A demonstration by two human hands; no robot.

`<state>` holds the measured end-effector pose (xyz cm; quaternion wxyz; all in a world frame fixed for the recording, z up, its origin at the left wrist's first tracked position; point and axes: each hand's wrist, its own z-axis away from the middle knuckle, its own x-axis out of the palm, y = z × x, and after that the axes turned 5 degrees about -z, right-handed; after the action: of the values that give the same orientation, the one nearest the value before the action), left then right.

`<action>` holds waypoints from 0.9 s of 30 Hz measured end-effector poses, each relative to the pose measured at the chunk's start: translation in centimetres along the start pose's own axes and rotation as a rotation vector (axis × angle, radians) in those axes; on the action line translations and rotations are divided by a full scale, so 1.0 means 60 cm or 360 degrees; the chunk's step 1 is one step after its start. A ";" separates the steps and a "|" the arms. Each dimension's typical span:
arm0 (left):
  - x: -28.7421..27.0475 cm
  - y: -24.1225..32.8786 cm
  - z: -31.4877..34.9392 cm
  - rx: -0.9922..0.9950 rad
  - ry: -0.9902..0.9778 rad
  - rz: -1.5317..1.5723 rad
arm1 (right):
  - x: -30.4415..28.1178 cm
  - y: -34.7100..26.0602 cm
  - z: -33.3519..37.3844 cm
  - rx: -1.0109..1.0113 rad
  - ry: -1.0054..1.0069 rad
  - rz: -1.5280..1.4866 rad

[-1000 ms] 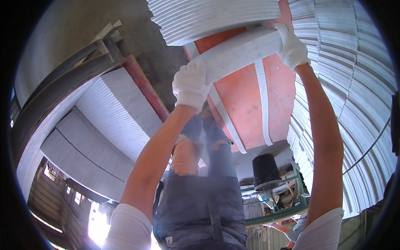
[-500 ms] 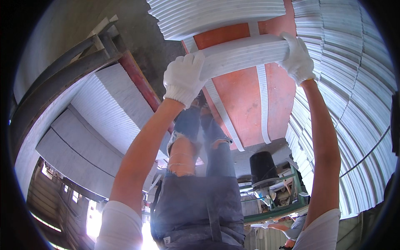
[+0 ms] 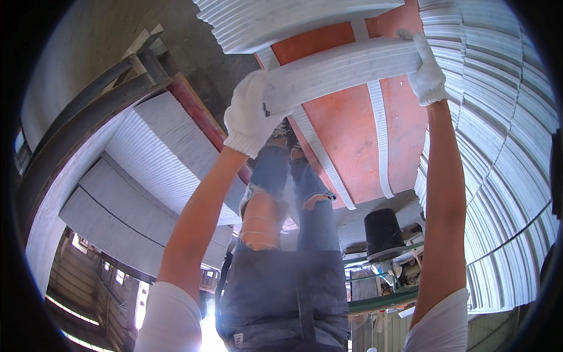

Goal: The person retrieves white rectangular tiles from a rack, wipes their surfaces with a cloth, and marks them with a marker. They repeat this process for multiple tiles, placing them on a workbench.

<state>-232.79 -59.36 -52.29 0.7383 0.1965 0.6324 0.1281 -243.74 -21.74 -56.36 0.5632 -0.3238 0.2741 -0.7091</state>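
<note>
A grey-white stack of long thin strips (image 3: 346,67) lies crosswise over the red board, held at its two ends. My left hand (image 3: 249,114), in a white knitted glove, is closed against the stack's left end; its fingertips are partly hidden. At the opposite end my right hand (image 3: 428,70), gloved the same way, is wrapped over the corner with its fingers along the end face. Just beyond is a larger stack of similar strips (image 3: 287,20). The red board (image 3: 343,126) beneath carries pale ridged bands (image 3: 381,138) running toward me.
Tall stacks of pale strips (image 3: 492,117) line the right side. On the left, more stacked strips (image 3: 158,152) sit beside a dark metal frame (image 3: 88,102). A black bucket (image 3: 382,232) stands near a green-edged rack (image 3: 387,299) at lower right.
The left hand's fingers were curled over the stack's top edge and now press at its end. The right hand and the stack's right end sit slightly higher and farther right in view.
</note>
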 end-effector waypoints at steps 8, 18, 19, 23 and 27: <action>0.077 -0.054 0.012 -0.0810 -0.0344 0.1159 | -0.023 -0.012 -0.018 -0.0047 -0.0287 0.0147; 0.149 -0.080 0.009 -0.0028 0.0091 0.0656 | -0.057 0.044 -0.111 0.0218 -0.0346 -0.0592; 0.152 -0.080 0.007 0.0036 0.0179 0.0674 | -0.057 0.049 -0.115 0.0189 -0.0354 -0.0590; 0.151 -0.072 0.002 -0.0212 -0.0073 0.0917 | -0.054 0.060 -0.115 0.0107 -0.0379 -0.0615; 0.132 -0.066 -0.013 -0.0014 -0.0057 0.0677 | -0.043 0.066 -0.109 0.0021 -0.0412 -0.0676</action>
<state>-232.49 -59.34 -61.17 0.7065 0.3247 0.5629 0.2803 -245.90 -19.90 -63.95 0.4341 -0.4587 0.1207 -0.7659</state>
